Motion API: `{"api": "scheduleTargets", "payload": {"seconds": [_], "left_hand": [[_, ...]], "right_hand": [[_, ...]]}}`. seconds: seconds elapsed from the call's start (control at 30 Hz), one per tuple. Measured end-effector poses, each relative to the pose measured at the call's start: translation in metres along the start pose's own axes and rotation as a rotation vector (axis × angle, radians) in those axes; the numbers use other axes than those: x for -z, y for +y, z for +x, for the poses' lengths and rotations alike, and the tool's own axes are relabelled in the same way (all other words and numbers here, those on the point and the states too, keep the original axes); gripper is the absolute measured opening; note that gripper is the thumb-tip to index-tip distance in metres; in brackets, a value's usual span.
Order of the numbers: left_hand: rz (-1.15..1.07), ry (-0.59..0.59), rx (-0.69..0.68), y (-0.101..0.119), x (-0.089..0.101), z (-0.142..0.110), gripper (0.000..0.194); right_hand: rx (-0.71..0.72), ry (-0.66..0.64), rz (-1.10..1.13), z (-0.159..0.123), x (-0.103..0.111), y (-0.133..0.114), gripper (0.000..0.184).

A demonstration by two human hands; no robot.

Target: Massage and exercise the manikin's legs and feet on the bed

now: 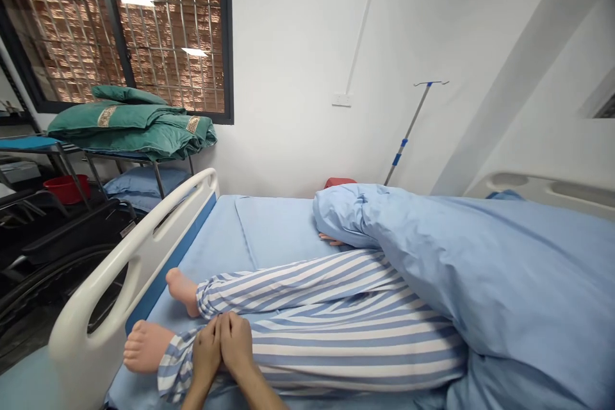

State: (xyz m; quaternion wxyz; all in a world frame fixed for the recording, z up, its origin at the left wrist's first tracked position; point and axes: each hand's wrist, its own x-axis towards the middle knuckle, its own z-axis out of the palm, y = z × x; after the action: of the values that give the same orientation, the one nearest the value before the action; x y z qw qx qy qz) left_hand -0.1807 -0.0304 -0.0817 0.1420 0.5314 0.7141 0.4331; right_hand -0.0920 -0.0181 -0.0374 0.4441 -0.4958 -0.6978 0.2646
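The left hand [206,347] and right hand [236,341] are side by side, curled over the striped pants [346,346] near one bare foot [147,346]. I can't tell if they grip. The pants lie on the blue bed [276,224].

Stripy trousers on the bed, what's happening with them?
A person's left hand and right hand are side by side, curled over the nearer leg of the striped trousers, close to the ankle. I can't tell whether they're gripping. Two bare feet stick out towards the white end board of the bed. A blue quilt covers the other end of the trousers.
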Motion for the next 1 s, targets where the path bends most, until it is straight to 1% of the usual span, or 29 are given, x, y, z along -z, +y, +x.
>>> {"api": "scheduleTargets", "payload": {"seconds": [0.1,0.2,0.3,0.4,0.5,0.57,0.67,0.77,0.83,0.9,1.0], "left_hand": [[0.091,-0.031,-0.051,-0.008,0.002,0.0,0.026],[0.205,0.009,-0.056,-0.009,0.0,0.0,0.023],[0.23,-0.009,-0.026,-0.002,-0.001,-0.001,0.024],[0.238,-0.035,0.016,0.005,0.001,-0.003,0.032],[0.251,-0.023,0.077,0.012,0.002,-0.002,0.029],[0.211,-0.038,0.11,0.02,0.001,0.0,0.028],[0.026,-0.038,0.109,0.04,0.0,0.005,0.033],[-0.206,0.038,0.158,0.062,-0.004,0.008,0.036],[-0.312,0.087,0.196,0.071,-0.007,0.008,0.035],[-0.354,0.122,0.221,0.072,-0.011,0.005,0.035],[-0.283,0.093,0.199,0.061,-0.018,-0.001,0.036]], "right_hand": [[0.14,-0.029,-0.126,0.005,0.012,-0.013,0.042],[0.182,-0.051,-0.155,0.007,0.019,-0.018,0.042],[0.135,-0.055,-0.125,0.003,0.018,-0.009,0.042],[0.064,-0.021,-0.124,-0.006,0.011,0.006,0.04],[0.007,0.007,-0.119,-0.01,0.005,0.015,0.041],[-0.03,0.021,-0.08,-0.008,0.004,0.016,0.041],[-0.099,0.053,0.032,-0.002,0.004,0.017,0.041],[-0.148,0.06,0.16,0.004,0.005,0.02,0.045],[-0.162,0.054,0.221,0.007,0.006,0.022,0.047],[-0.179,0.065,0.257,0.009,0.007,0.024,0.046],[-0.211,0.092,0.284,0.009,0.007,0.027,0.041]]}}
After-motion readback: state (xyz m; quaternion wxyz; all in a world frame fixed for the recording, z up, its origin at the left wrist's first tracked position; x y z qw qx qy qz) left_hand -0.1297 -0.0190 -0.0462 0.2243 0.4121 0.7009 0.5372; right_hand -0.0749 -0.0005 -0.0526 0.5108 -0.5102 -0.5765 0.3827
